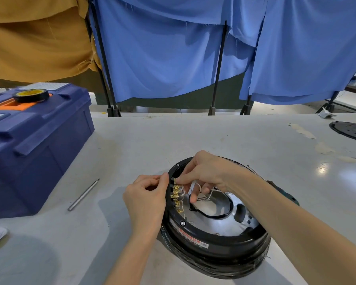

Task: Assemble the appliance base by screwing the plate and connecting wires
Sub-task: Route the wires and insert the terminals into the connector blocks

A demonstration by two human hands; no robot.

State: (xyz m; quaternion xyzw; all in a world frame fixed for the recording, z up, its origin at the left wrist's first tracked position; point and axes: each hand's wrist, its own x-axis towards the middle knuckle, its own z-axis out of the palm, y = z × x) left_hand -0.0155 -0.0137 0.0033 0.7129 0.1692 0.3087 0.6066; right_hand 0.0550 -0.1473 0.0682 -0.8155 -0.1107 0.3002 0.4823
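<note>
A round black appliance base (214, 243) lies upside down on the white table, with a silver metal plate (220, 223) inside it. Along its left inner wall runs a row of brass wire terminals (177, 195) with white wires (206, 195) trailing toward the centre. My left hand (147, 194) grips the base's left rim from outside, thumb and fingers curled at the top edge. My right hand (203, 173) reaches in from the right and pinches a terminal at the top of the row. A black cable loop (212, 214) lies on the plate.
A blue toolbox (33, 149) stands at the left with a roll of black tape (31, 95) on its lid. A thin metal rod (83, 195) lies on the table left of the base. A black round plate (350, 130) sits at the far right edge. Blue and tan cloths hang behind.
</note>
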